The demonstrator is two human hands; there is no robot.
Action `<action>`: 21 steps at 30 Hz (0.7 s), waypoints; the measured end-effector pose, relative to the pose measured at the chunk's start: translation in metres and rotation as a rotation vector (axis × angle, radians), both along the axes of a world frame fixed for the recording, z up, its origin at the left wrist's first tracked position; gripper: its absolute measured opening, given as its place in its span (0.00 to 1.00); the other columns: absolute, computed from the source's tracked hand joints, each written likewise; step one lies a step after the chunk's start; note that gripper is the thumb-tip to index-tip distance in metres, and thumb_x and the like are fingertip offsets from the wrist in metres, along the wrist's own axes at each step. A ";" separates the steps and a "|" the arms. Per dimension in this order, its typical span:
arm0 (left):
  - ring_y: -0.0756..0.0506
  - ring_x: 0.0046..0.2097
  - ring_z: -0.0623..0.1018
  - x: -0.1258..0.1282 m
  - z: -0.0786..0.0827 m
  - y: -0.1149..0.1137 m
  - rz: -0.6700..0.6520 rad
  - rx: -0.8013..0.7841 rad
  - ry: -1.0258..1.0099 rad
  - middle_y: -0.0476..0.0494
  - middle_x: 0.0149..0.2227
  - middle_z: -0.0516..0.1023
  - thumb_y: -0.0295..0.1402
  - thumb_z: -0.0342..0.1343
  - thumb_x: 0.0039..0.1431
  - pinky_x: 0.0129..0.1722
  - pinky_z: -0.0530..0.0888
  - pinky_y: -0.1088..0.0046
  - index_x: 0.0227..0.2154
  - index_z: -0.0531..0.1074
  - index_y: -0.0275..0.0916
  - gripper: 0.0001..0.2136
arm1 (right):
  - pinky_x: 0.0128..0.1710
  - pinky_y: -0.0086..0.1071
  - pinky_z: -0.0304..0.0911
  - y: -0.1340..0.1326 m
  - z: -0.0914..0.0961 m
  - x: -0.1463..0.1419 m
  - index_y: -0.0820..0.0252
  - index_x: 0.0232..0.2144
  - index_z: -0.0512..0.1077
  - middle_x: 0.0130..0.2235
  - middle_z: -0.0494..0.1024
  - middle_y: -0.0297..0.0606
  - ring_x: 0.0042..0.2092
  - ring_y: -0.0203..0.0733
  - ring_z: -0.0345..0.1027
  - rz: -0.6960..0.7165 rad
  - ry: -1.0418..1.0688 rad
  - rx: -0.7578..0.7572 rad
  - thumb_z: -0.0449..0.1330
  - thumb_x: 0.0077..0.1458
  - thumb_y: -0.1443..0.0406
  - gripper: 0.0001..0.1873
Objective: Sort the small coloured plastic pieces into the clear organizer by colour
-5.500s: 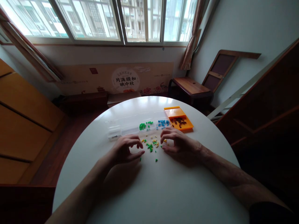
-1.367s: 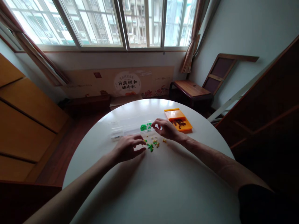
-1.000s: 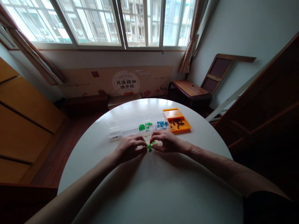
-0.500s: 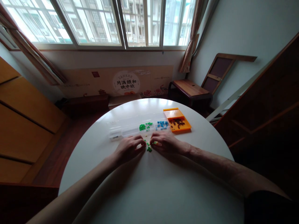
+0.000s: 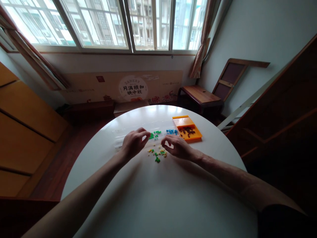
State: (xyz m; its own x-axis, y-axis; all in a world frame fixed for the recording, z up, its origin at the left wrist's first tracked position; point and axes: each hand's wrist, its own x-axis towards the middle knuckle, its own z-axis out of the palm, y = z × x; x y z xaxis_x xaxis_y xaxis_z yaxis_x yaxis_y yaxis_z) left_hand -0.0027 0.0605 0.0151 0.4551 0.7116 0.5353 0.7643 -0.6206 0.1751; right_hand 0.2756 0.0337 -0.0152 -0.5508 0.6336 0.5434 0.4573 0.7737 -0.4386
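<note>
My left hand (image 5: 134,142) is raised at the front of a clear plastic compartment box (image 5: 138,138), thumb and forefinger pinched together beside the small green pieces (image 5: 156,133) in it. Whatever is between those fingertips is too small to make out. Over the table, right of a loose scatter of small yellow and green pieces (image 5: 162,152), my right hand (image 5: 178,146) is curled with its fingertips together; what they hold, if anything, is hidden. Nearest me in the scatter lies a green clump (image 5: 157,160).
Blue pieces (image 5: 171,132) fill the box's right compartment. An orange tray (image 5: 196,135) with dark brown pieces adjoins it. All stand on a round white table (image 5: 168,198). Beyond its far edge is a wooden chair (image 5: 200,94); windows (image 5: 104,24) line the wall.
My left hand has lifted from the scattered pieces and moved up and left to the green compartment. My right hand has shifted slightly right and up, uncovering yellow and green pieces.
</note>
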 end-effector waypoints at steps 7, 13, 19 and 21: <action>0.49 0.31 0.79 -0.017 -0.002 -0.024 -0.147 -0.031 0.049 0.44 0.43 0.86 0.38 0.59 0.74 0.36 0.74 0.69 0.40 0.85 0.43 0.10 | 0.41 0.33 0.66 0.028 0.007 -0.013 0.56 0.43 0.76 0.41 0.81 0.35 0.36 0.39 0.71 -0.121 0.110 -0.013 0.66 0.69 0.68 0.03; 0.45 0.40 0.84 -0.018 -0.005 -0.034 -0.276 -0.073 0.109 0.45 0.45 0.86 0.38 0.61 0.74 0.42 0.77 0.68 0.45 0.84 0.47 0.07 | 0.43 0.34 0.67 0.052 0.005 -0.029 0.56 0.46 0.78 0.46 0.82 0.38 0.36 0.39 0.71 -0.219 0.054 0.005 0.65 0.65 0.73 0.09; 0.45 0.41 0.84 -0.014 -0.011 -0.032 -0.251 -0.112 0.152 0.43 0.47 0.85 0.39 0.61 0.73 0.39 0.77 0.70 0.48 0.85 0.48 0.09 | 0.44 0.34 0.68 0.028 0.002 -0.021 0.54 0.42 0.80 0.46 0.82 0.37 0.41 0.41 0.74 -0.045 -0.024 0.022 0.68 0.64 0.69 0.06; 0.45 0.40 0.84 -0.013 -0.013 -0.029 -0.252 -0.128 0.156 0.44 0.47 0.85 0.40 0.61 0.74 0.38 0.76 0.70 0.49 0.85 0.50 0.09 | 0.46 0.35 0.69 0.014 0.005 -0.018 0.53 0.43 0.80 0.47 0.82 0.37 0.45 0.43 0.76 0.058 -0.060 0.024 0.69 0.64 0.67 0.05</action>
